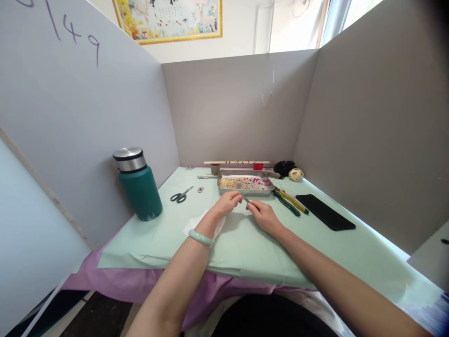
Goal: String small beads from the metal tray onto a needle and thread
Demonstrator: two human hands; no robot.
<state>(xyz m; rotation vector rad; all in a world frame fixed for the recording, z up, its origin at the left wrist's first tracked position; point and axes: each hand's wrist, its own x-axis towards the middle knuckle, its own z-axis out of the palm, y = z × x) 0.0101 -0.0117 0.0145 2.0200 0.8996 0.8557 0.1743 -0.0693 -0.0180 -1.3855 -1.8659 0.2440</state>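
Note:
My right hand (264,215) is closed around a slim dark metal tool (246,199) that looks like tweezers, its tip pointing up and left. That tip meets the fingers of my left hand (229,202), which are pinched together; whatever they hold is too small to make out. Both hands are just in front of a shallow metal tray (245,192) with small tan, grey and red beads in it. A white tissue (192,225) lies partly under my left wrist, which wears a pale green bangle (199,238).
Black-handled scissors (181,194) and a small round beaded piece (200,189) lie to the left, near a green bottle (141,192). Pliers (289,202) and a black pad (325,212) are at right. Behind the tray are a beaded stick (220,163), a brown cup (215,169) and a red cup (258,166).

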